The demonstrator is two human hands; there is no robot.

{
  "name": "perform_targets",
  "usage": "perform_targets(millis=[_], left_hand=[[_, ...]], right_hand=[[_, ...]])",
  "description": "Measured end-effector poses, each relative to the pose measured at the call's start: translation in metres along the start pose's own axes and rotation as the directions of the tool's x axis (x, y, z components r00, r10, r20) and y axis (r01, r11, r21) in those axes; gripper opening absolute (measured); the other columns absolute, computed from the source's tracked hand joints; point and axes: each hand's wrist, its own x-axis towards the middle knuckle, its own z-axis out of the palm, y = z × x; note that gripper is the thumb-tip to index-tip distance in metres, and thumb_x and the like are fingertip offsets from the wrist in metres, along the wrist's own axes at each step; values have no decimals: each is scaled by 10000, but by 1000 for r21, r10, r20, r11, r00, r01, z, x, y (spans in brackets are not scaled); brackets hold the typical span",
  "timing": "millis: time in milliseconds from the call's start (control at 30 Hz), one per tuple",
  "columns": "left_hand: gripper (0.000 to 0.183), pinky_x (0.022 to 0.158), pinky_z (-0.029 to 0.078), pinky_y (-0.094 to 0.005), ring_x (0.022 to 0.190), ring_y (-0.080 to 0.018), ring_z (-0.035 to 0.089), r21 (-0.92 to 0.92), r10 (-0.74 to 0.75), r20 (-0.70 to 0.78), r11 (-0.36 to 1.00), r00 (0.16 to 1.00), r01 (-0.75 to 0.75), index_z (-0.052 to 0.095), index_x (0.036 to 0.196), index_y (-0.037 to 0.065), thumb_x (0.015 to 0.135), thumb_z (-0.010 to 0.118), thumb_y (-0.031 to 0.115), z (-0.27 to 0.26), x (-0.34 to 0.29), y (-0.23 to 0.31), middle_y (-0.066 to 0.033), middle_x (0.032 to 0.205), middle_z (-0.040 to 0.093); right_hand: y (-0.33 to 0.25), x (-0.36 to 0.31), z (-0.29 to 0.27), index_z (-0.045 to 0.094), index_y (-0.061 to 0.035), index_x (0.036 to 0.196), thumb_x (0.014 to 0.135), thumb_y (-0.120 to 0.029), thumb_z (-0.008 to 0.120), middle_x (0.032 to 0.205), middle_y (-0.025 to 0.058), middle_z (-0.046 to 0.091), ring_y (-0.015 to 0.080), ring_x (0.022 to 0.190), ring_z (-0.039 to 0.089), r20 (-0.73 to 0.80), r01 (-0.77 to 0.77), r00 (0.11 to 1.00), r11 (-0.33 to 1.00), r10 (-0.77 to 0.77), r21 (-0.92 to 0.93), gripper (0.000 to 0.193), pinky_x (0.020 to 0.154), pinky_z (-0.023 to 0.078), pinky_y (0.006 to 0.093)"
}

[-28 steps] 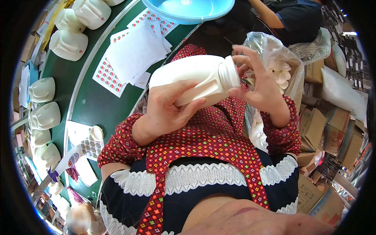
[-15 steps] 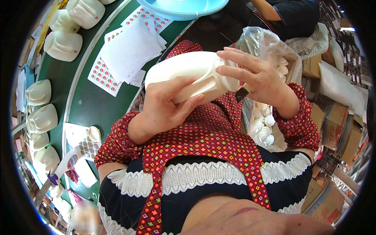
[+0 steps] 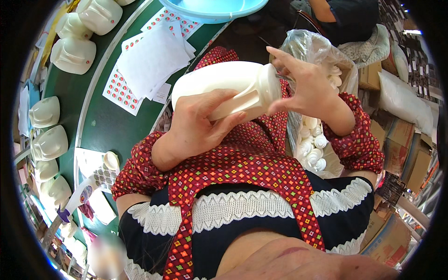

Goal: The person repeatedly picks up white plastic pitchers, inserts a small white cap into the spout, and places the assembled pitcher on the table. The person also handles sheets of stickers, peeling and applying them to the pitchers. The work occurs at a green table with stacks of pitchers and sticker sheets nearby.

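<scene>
My left hand [image 3: 198, 116] is wrapped round the moulded handle side of a white plastic jug [image 3: 224, 77]. The jug lies tilted on its side above my lap, its mouth end pointing right. Just off that end, my right hand [image 3: 310, 81] has its index finger and thumb stretched apart. A thin dark sliver shows between them, partly hidden, and its kind cannot be made out. The other right fingers are mostly hidden and seem curled.
Left, a green worktable [image 3: 114, 109] holds sticker sheets [image 3: 122, 91], blank paper [image 3: 154, 58] and several white jugs [image 3: 72, 56]. A blue basin [image 3: 214, 9] is at the far edge. Right stands a plastic bag [image 3: 303, 46] of white caps [image 3: 315, 147], near cartons [image 3: 396, 149]. Another person [image 3: 350, 21] sits beyond.
My right fingers have come off the jug's mouth end and spread, uncovering its rim. The dark piece under my right palm no longer shows there. My left hand keeps its hold.
</scene>
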Motion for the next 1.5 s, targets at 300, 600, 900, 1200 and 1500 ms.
perform_targets(millis=[300, 600, 900, 1200, 1500], left_hand=[[319, 809, 610, -335, 900, -246, 792, 11, -11, 78, 1000, 997, 10, 746, 1172, -42, 922, 852, 127, -5, 0, 0, -181, 998, 798], [289, 752, 602, -339, 832, -265, 787, -64, -132, 81, 988, 988, 138, 752, 1123, -31, 935, 846, 167, -3, 5, 1, -192, 946, 781], [293, 746, 531, -317, 829, -132, 647, -92, -234, 253, 960, 939, 264, 744, 1078, -44, 964, 817, 216, -61, 19, -6, -118, 893, 724], [290, 910, 546, -410, 1006, -245, 675, -29, -203, 406, 972, 891, 234, 656, 1260, -10, 1121, 581, 233, -45, 0, -3, -167, 1078, 703], [250, 822, 555, -544, 897, -501, 707, 36, -230, 392, 971, 891, 235, 574, 1110, -39, 1062, 594, 205, -16, -18, 27, -267, 928, 727]], right_hand=[[-5, 4, -9, 515, -121, 1605, 835, -272, 913, 1455, 176, 641, 301, 1231, 704, 199, -196, 965, 974, 171, 115, 880, 953, 595, 395], [1, -5, 8, 552, -131, 1569, 781, -447, 935, 1474, 178, 603, 364, 1186, 705, -14, 55, 998, 991, -54, 121, 932, 972, 605, 464], [5, 18, 22, 563, -240, 1574, 733, -484, 939, 1491, 178, 541, 379, 1112, 729, -217, 500, 831, 859, -512, -113, 952, 815, 632, 433], [-7, 47, 28, 598, -183, 1450, 836, -444, 850, 1280, 193, 587, 417, 936, 714, -274, 410, 873, 911, -403, -35, 713, 767, 599, 492], [-86, 74, 7, 612, -153, 1391, 977, -444, 741, 1137, 206, 672, 464, 959, 716, -100, -67, 994, 984, 51, -163, 522, 831, 586, 531]])
